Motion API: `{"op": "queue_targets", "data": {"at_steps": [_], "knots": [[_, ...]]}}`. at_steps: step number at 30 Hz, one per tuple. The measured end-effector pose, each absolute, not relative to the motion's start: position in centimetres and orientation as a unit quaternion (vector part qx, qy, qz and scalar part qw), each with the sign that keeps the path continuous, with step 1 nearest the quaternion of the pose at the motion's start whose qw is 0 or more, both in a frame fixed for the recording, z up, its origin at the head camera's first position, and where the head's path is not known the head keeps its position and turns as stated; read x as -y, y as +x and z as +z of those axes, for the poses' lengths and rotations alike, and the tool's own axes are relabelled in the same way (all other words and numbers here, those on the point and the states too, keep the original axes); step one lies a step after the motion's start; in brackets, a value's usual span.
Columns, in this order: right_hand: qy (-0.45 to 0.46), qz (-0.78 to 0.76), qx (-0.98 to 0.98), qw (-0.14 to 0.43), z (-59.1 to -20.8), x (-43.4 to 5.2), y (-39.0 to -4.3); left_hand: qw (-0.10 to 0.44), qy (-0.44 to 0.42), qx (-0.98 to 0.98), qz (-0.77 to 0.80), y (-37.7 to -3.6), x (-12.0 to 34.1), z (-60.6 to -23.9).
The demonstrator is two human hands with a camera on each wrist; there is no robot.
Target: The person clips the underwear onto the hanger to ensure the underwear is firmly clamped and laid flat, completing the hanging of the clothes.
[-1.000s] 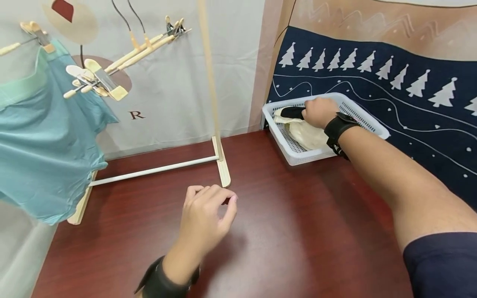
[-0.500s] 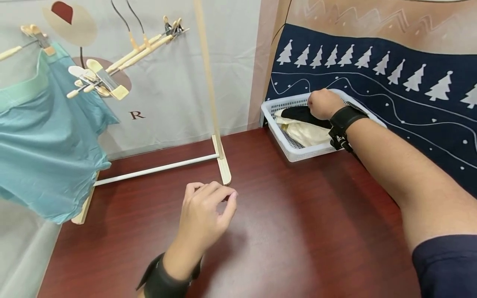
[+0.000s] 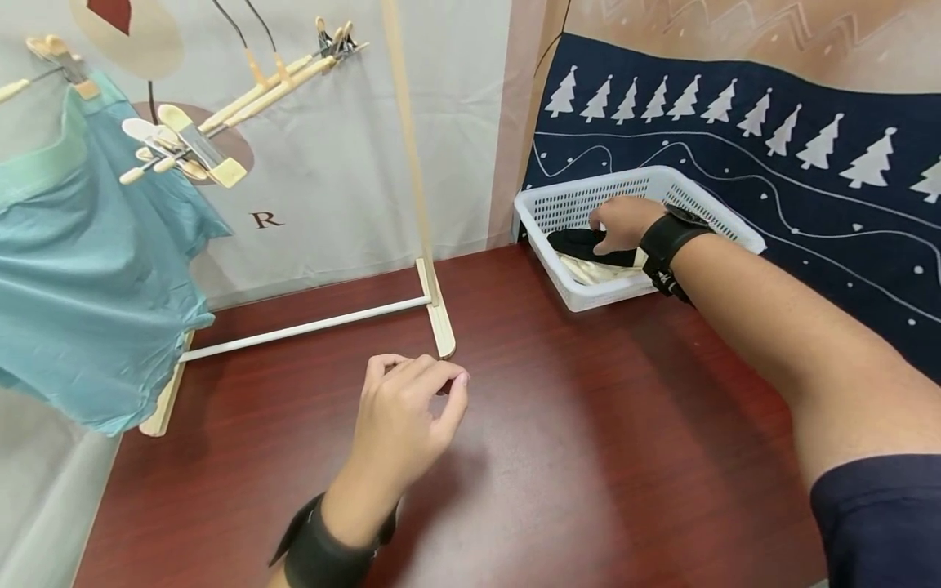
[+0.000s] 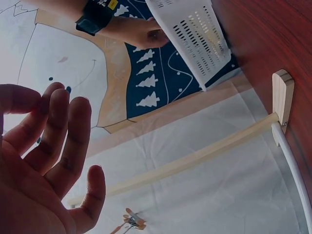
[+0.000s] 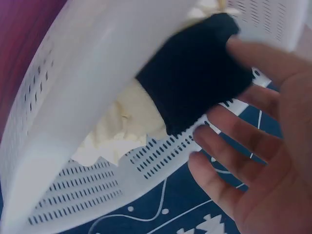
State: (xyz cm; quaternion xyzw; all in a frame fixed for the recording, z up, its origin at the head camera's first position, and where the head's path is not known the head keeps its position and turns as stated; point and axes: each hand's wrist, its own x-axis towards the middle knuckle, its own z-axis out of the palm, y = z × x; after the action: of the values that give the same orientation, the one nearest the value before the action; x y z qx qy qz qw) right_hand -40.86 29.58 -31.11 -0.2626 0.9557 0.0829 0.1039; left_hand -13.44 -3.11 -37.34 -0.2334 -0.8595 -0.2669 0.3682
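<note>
In the head view my right hand [image 3: 626,222] reaches into the white plastic basket [image 3: 569,294] at the back right. In the right wrist view its thumb lies at the top edge of a dark, flat piece of fabric [image 5: 200,73], the other fingers spread along the fabric's far edge. Cream cloth [image 5: 129,112] lies crumpled underneath, partly hidden by the basket wall. Over the table my left hand [image 3: 400,416] hovers with nothing in it, fingers loosely bent and thumb near the index fingertip.
A wooden rack with a white bottom bar [image 3: 309,328] stands at the back left. Light blue shorts [image 3: 95,269] hang there from clips. A clip hanger [image 3: 257,102] hangs beside them. Behind the basket is a navy tree-patterned cloth [image 3: 735,171].
My right hand first gripped the dark fabric, then moved to the basket's far side; now it is back lower with fingers spread, and the dark fabric covers more cream cloth. My left hand stays put.
</note>
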Motion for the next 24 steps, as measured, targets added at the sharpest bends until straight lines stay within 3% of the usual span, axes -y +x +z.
{"op": "queue_targets", "data": {"at_steps": [4,12,24], "knots": [[-0.249,0.131,-0.954,0.1,-32.2,-28.7,-41.1,0.366,-0.231,0.863,-0.261,-13.5,3.1,-37.5],[-0.335,0.228,-0.913,0.052,-34.6,-29.5,-42.2,0.366,-0.232,0.864,-0.255,-13.6,3.2,-37.6],[-0.277,0.083,-0.957,-0.023,-32.4,-29.7,-41.4,0.352,-0.232,0.87,-0.257,-13.7,3.2,-37.7]]}}
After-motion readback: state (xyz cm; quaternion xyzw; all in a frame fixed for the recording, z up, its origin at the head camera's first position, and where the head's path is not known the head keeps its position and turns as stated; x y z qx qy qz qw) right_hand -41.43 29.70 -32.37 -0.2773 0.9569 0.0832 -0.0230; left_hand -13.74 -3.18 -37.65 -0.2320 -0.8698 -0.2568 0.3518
